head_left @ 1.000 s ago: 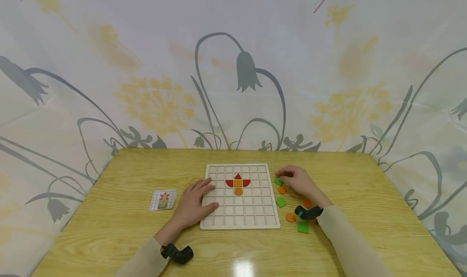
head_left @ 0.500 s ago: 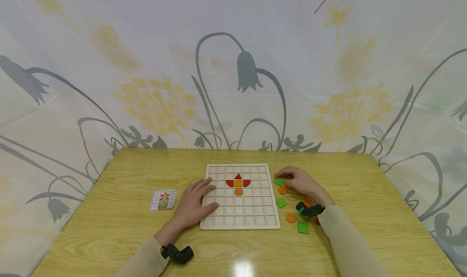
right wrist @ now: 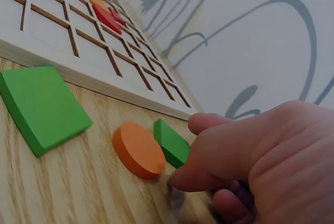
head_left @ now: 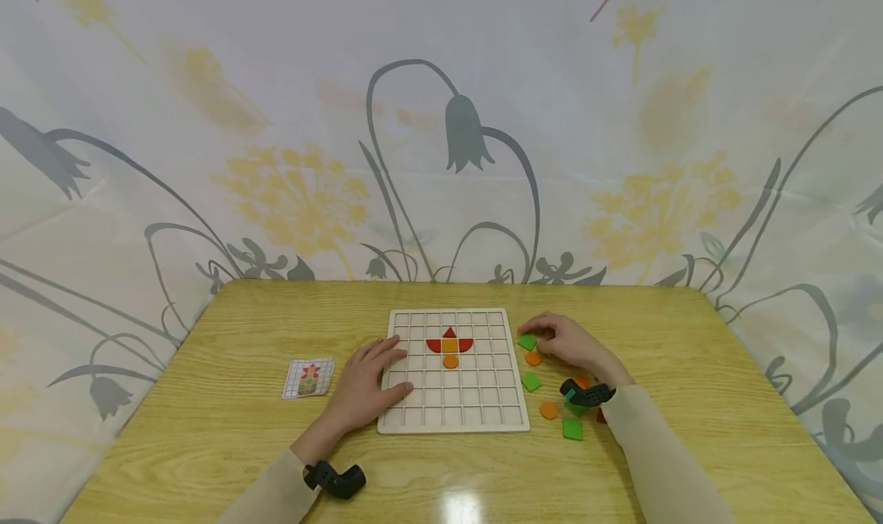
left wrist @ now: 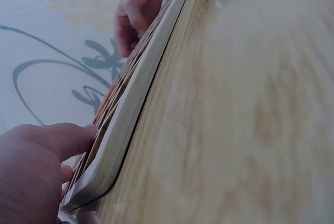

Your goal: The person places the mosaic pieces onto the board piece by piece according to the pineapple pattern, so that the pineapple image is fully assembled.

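My left hand rests on the left edge of a white gridded board, fingers spread and the thumb lying over its rim. On the board sit a red triangle, an orange square between two red rounded pieces, and an orange disc. To the right of the board, my right hand reaches with bent fingers beside a green square tile. In the right wrist view its fingers partly cover that green tile, and an orange disc lies close by. I see nothing held in them.
More loose pieces lie right of the board, among them a green square and an orange disc; some are partly hidden by the right wrist. A pattern card lies left of my left hand. A flowered cloth hangs behind the table.
My right hand has shifted slightly to the right, uncovering more of the green tile by its fingers and a green piece near the wrist. The left hand and board pieces stay put.
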The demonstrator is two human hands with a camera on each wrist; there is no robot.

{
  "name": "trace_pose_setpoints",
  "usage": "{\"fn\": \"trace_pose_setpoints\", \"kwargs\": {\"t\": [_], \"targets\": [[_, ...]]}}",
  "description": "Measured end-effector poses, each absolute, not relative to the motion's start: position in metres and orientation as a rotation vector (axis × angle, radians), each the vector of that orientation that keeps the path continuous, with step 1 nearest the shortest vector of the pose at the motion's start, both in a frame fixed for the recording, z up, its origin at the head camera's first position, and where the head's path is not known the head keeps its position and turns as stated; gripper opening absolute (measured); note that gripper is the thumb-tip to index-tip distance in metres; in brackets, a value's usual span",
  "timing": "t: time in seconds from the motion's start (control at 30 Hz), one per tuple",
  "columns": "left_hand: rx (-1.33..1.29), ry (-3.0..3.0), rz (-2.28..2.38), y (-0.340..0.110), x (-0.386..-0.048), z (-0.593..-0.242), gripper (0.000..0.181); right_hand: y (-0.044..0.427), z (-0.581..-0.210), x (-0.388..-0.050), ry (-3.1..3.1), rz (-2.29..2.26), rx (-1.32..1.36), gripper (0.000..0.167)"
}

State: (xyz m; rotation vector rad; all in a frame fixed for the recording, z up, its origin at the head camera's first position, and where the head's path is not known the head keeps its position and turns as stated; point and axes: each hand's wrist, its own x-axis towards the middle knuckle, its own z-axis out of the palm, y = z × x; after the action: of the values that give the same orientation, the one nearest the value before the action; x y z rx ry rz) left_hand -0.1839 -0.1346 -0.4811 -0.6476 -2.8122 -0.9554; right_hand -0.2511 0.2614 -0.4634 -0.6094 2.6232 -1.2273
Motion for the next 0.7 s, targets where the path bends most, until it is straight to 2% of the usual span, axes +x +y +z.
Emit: {"fn": "trace_pose_setpoints", "kwargs": {"t": [0.13, 0.4, 0.5, 0.7], "targets": [[-0.653, -2.816, -0.949, -0.135, -0.184, -0.48, 0.055, 0.271, -0.465, -0.251, 2.59, -1.28, -0.596, 0.042], [-0.651, -2.802, -0.964, -0.135, -0.184, -0.482, 0.055, 0.308, -0.459, -0.247, 2.404, -1.458, -0.469, 0.033], [-0.655, -2.801, -0.957, -0.136, -0.184, -0.483, 0.055, 0.322, -0.455, -0.245, 2.395, -1.383, -0.521, 0.031], [-0.654, -2.811, -0.94, -0.137, -0.185, -0.484, 0.055, 0.336, -0.448, -0.24, 2.349, -1.276, -0.607, 0.049]]}}
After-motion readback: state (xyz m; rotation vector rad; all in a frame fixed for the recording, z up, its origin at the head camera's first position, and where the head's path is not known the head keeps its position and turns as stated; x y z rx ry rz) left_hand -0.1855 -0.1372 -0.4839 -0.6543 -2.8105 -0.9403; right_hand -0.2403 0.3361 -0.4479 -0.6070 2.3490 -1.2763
